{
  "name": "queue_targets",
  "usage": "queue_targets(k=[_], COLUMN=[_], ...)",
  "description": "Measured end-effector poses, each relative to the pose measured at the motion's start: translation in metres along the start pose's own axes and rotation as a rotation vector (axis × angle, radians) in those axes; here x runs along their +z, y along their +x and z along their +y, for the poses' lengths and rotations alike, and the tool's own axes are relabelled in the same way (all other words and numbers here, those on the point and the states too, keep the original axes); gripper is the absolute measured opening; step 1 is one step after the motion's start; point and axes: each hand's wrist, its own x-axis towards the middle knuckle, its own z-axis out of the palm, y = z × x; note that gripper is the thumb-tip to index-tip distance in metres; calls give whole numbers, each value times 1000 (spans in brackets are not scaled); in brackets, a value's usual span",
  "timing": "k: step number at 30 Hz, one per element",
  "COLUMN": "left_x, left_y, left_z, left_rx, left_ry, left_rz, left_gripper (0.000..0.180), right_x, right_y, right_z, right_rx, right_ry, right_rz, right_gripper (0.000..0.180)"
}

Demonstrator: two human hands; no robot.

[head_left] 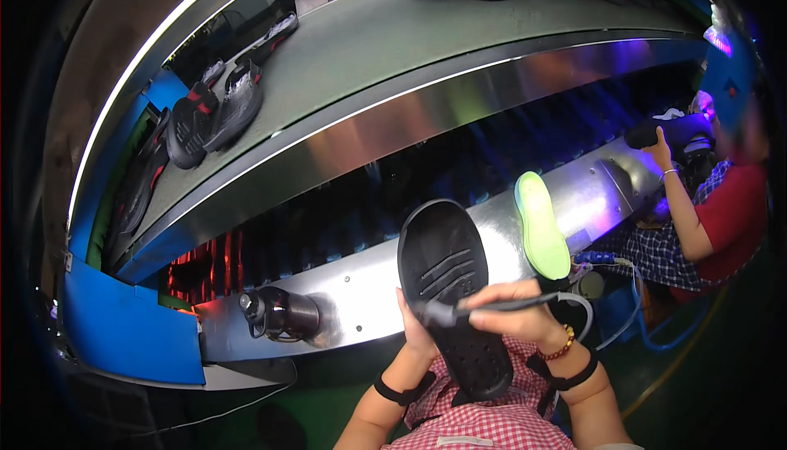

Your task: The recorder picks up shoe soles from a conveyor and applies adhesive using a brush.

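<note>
My left hand grips a black shoe sole by its left edge and holds it up in front of me. Raised bars show on its upper part, and small round holes dot its lower end. Over the sole's middle, my right hand is closed round the dark handle of a brush. The brush's tip is blurred and lies against or just above the sole; I cannot tell which. A grey tube curves away from the handle's rear end.
A bright green insole and a black bottle rest on the metal ledge. Beyond it, a conveyor belt carries several black shoes. At right, a co-worker handles a dark shoe. Cables hang nearby.
</note>
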Motion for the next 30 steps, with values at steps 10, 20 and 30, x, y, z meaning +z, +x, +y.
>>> queue_targets(k=[10,20,30], left_x=[17,17,25], left_y=[6,14,17], left_z=[8,18,28], left_rx=[76,188,343], left_ry=[-97,-48,-176], left_rz=[-161,-219,-202], left_gripper=[92,115,112], right_x=[-7,-13,-19], right_y=[-3,-11,-13], right_z=[0,1,1], right_rx=[-242,-215,-355], right_ry=[-161,-225,-376], right_rz=[-78,36,-4], right_gripper=[22,23,23])
